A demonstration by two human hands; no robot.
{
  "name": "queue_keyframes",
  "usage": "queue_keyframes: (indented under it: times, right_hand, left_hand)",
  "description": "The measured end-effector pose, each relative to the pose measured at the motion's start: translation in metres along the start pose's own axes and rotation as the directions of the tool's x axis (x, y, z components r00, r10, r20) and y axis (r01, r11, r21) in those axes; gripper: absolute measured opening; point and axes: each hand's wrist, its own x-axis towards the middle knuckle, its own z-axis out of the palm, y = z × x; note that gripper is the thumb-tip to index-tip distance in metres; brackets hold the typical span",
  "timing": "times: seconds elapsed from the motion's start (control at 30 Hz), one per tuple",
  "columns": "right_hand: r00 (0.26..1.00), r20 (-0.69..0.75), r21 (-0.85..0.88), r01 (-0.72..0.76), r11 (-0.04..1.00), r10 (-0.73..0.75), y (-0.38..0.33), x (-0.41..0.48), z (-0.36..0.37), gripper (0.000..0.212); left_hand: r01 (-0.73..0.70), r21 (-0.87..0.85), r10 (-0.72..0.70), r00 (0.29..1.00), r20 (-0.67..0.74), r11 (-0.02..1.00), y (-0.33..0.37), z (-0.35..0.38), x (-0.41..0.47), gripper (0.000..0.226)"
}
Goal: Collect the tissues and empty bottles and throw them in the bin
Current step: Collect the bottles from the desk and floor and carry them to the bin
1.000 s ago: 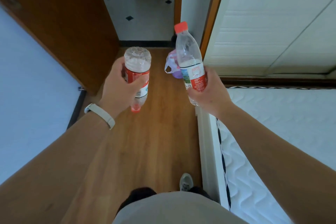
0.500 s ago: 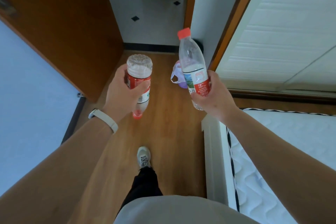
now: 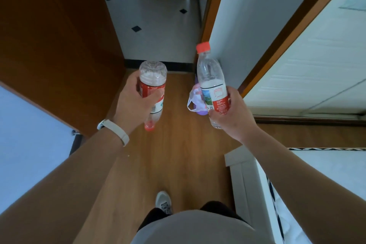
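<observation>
- The left hand point(image 3: 132, 103) curls round a clear red-labelled plastic bottle point(image 3: 152, 85), cap down; the right hand point(image 3: 231, 113) grips a clear red-capped plastic bottle point(image 3: 210, 77) upright.
- Since the earlier frame, the small purple bag-lined bin point(image 3: 196, 103) has drawn closer, just beyond the right hand.
- Bare wooden floor point(image 3: 178, 144) lies between the hands; a white bed corner point(image 3: 237, 162) sits below the right forearm.

Forearms bare, sleeves out of frame. Off-white smooth flat wristband point(image 3: 116, 129), tracker type, at wrist of left hand point(image 3: 134, 103). Light grey shirt point(image 3: 194, 228), black trousers point(image 3: 152, 218), grey-white laced sneaker point(image 3: 163, 201).
</observation>
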Motion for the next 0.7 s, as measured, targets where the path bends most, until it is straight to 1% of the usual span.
queue_keyframes:
  times: [0.17, 0.3, 0.4, 0.57, 0.7]
  right_hand:
    - [0.999, -0.004, 0.000, -0.035, 0.999, 0.035, -0.009, 0.055, 0.013, 0.074]
    - [0.999, -0.006, -0.010, -0.055, 0.998, 0.054, 0.000, 0.103, 0.023, 0.075]
    - [0.996, 0.040, 0.070, -0.079, 0.994, 0.076, 0.006, 0.145, 0.029, 0.074]
    - [0.992, 0.100, 0.147, -0.092, 0.985, 0.078, 0.010, 0.231, 0.029, 0.072]
    - [0.990, 0.104, 0.216, -0.117, 0.969, 0.096, 0.016, 0.293, 0.014, 0.065]
  left_hand:
    - [0.003, -0.011, -0.003, 1.000, 0.026, 1.000, -0.007, -0.003, 0.052, 0.062]
    - [0.025, 0.001, -0.025, 0.999, 0.031, 1.000, -0.011, 0.007, 0.098, 0.060]
    - [0.043, 0.015, -0.043, 0.999, 0.017, 0.999, -0.011, 0.019, 0.137, 0.057]
    - [0.062, 0.076, -0.062, 0.998, -0.004, 0.995, -0.003, 0.039, 0.213, 0.061]
    - [0.065, 0.048, -0.068, 0.996, 0.059, 0.997, 0.019, 0.061, 0.273, 0.061]
